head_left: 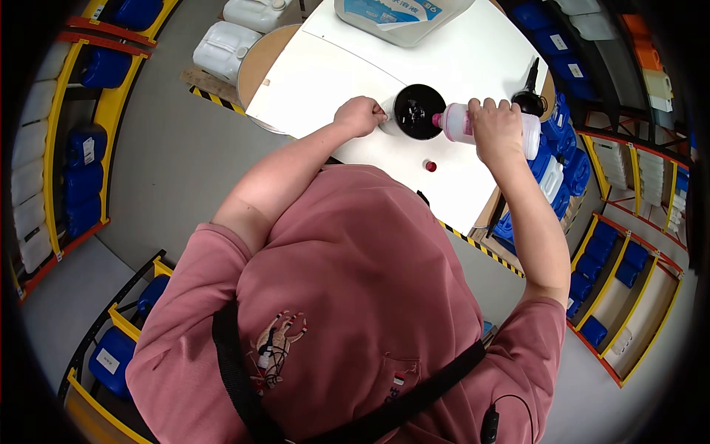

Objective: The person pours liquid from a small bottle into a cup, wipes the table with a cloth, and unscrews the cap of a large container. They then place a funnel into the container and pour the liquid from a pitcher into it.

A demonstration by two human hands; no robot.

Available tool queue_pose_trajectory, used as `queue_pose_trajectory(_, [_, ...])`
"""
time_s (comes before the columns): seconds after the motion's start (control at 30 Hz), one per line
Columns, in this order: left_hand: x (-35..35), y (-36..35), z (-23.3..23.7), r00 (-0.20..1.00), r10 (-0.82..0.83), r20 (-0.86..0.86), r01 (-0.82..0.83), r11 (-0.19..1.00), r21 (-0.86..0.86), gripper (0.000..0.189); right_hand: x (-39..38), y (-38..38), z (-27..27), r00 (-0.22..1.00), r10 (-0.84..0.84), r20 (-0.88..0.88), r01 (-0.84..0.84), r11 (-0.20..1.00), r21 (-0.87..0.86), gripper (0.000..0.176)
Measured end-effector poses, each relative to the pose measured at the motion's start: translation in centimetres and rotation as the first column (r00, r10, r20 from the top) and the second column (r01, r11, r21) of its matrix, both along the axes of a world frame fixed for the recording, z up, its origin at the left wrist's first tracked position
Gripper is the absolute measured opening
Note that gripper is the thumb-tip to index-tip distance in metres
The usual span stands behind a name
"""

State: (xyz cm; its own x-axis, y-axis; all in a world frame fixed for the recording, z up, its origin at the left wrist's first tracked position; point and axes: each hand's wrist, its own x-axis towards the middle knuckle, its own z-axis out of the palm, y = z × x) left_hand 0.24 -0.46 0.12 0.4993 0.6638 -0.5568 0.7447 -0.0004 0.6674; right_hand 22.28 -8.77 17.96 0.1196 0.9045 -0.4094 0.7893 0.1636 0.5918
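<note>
My right hand (pixel 497 129) is wrapped round a translucent plastic bottle (pixel 460 123) with pink staining. The bottle is tipped on its side, its pink mouth at the right rim of a round, black-lined cup (pixel 418 100). Something shiny shows inside the cup, perhaps liquid. At the cup's left side, my left hand (pixel 361 116) has its fingers closed at the pale outer wall; whether they grip a handle or the wall is hidden. A small red bottle cap (pixel 430 166) lies on the white table (pixel 325 81), below the cup.
A large translucent jerrycan (pixel 403 33) with a blue label stands at the table's far side. A black object (pixel 528 100) sits near the right edge. White jugs (pixel 220 50) stand at the left, blue containers (pixel 543 159) beside the table at the right. Shelves (pixel 55 148) line both sides.
</note>
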Motion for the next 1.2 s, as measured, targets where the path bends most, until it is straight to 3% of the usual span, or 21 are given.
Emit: queue_pose_trajectory(1.2, [0.1,0.0,0.0,1.000,-0.022,-0.017,0.022,1.000,0.008,0.025,-0.1,-0.9,1.4,1.000,-0.028,0.000,0.028,0.999,-0.027,0.042])
